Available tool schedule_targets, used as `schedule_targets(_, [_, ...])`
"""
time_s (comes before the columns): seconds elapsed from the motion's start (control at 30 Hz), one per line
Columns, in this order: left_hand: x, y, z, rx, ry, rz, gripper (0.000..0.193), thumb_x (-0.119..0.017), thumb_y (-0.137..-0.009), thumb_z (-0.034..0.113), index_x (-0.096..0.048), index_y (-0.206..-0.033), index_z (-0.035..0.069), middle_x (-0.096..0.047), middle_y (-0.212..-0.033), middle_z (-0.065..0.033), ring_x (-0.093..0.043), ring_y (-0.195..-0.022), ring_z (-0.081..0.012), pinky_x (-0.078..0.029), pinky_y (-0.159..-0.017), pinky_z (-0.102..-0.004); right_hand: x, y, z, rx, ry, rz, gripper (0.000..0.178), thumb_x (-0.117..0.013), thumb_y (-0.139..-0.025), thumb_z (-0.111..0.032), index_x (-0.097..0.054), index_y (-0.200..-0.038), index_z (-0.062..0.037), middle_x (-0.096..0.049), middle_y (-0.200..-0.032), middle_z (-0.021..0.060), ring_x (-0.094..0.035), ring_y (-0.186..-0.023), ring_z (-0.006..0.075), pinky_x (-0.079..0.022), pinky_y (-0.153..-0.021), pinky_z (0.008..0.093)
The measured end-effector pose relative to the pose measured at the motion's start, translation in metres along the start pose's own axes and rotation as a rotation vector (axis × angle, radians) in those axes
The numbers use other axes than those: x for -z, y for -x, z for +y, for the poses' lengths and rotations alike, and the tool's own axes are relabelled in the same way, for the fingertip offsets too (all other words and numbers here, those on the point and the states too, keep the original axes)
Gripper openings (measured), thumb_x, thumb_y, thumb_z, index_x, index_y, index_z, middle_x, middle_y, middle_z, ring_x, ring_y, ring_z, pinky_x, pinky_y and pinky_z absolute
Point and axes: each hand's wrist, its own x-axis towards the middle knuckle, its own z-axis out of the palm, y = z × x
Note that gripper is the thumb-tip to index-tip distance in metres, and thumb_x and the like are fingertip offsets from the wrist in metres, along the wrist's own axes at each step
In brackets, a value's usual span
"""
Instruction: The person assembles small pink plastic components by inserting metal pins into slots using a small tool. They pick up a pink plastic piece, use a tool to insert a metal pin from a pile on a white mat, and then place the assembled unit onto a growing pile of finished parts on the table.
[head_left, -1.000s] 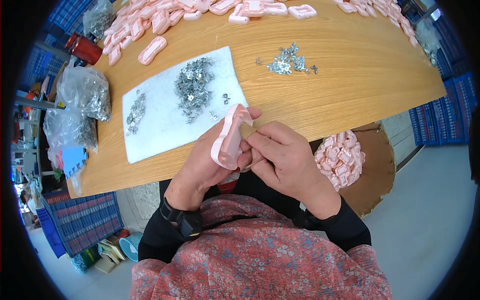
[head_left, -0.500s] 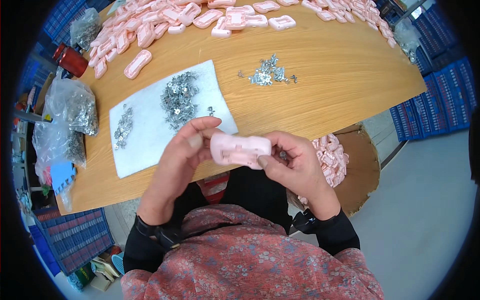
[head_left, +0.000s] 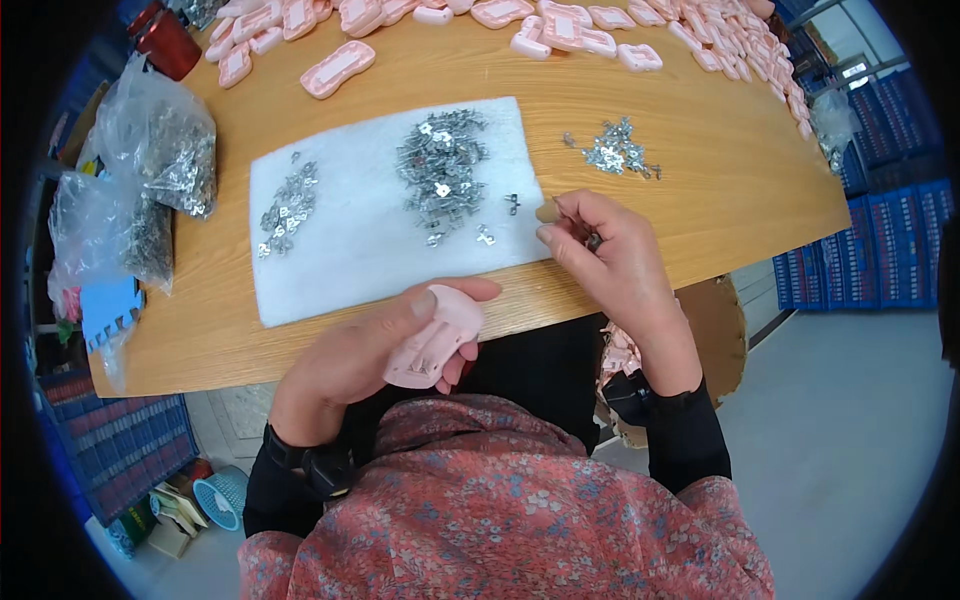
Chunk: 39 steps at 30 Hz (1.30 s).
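— Left hand (head_left: 365,350)?
— Wrapped round a pink plastic case (head_left: 436,338), thumb on top, fingers (head_left: 455,366) under. Held just off the near edge of the table (head_left: 700,190), above the lap.
— Right hand (head_left: 610,255)?
— At the right edge of the white pad (head_left: 350,250). Fingertips pinched together on a tiny dark bit. Too small to tell what kind.
— Heavy, that pink case?
— Looks light. Stiff too, not bendy. Smooth, so maybe a bit slippy. Best held by the long sides, like now.
— And the shiny stuff?
— Small metal clips (head_left: 438,165) in a heap on the pad. A smaller heap (head_left: 285,205) to the left. One more pile (head_left: 615,152) on the bare wood to the right. Tiny, hard, easy to drop. Best picked with two fingertips, one at a time.
— More pink ones?
— Lots, spread along the far side (head_left: 560,30). Clear bags of metal bits (head_left: 165,160) on the left, and a red can (head_left: 165,40) in the far corner.
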Motion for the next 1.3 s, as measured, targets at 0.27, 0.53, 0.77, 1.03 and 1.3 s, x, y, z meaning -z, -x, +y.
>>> schedule_targets(0.27, [0.022, 0.04, -0.004, -0.18, 0.231, 0.164, 0.066, -0.046, -0.099, 0.055, -0.043, -0.139, 0.003, -0.064, -0.099, -0.0155, -0.066, -0.075, -0.0225, -0.055, -0.066, -0.0316, -0.049, -0.025, -0.043, 0.047, 0.008, -0.081, 0.015, -0.071, -0.086, -0.006, -0.063, -0.096, 0.0014, -0.056, -0.079, 0.0024, -0.052, -0.07, 0.0086, -0.044, -0.063, 0.0251])
schedule_targets(0.53, [0.038, 0.067, -0.016, -0.323, 0.259, 0.195, 0.063, -0.056, -0.096, 0.048, -0.043, -0.139, 0.003, -0.063, -0.096, -0.0134, -0.065, -0.073, -0.0219, -0.053, -0.065, -0.0313, -0.113, -0.101, -0.091, 0.395, 0.318, -0.292, 0.018, -0.067, -0.087, -0.012, -0.067, -0.101, -0.0014, -0.065, -0.087, 0.016, -0.063, -0.077, 0.0308, -0.051, -0.071, 0.0374])
schedule_targets(0.77, [0.042, 0.073, -0.021, -0.334, 0.254, 0.2, 0.058, -0.057, -0.097, 0.04, -0.042, -0.139, 0.004, -0.062, -0.097, -0.0119, -0.065, -0.075, -0.0202, -0.053, -0.067, -0.0305, -0.146, -0.147, -0.087, 0.424, 0.435, -0.261, 0.024, -0.065, -0.088, -0.012, -0.067, -0.109, -0.0015, -0.068, -0.096, 0.0186, -0.066, -0.083, 0.0323, -0.052, -0.078, 0.0384])
schedule_targets(1.03, [0.042, 0.078, -0.021, -0.342, 0.317, 0.182, 0.044, -0.052, -0.101, 0.027, -0.044, -0.139, 0.008, -0.061, -0.092, -0.0066, -0.062, -0.076, -0.0157, -0.053, -0.07, -0.0284, -0.138, -0.156, -0.094, 0.348, 0.499, -0.431, 0.018, -0.065, -0.088, -0.014, -0.066, -0.099, -0.0004, -0.066, -0.081, 0.0118, -0.06, -0.07, 0.0213, -0.048, -0.065, 0.0341])
schedule_targets(1.3, [0.044, 0.066, -0.004, -0.458, 0.399, 0.369, 0.051, -0.058, -0.096, 0.02, -0.04, -0.142, 0.007, -0.063, -0.102, -0.0123, -0.066, -0.084, -0.0203, -0.057, -0.075, -0.0358, -0.114, -0.121, -0.104, -0.124, -0.206, -0.595, 0.016, -0.068, -0.089, -0.017, -0.067, -0.096, -0.0031, -0.059, -0.076, -0.005, -0.049, -0.066, 0.0032, -0.041, -0.059, 0.021])
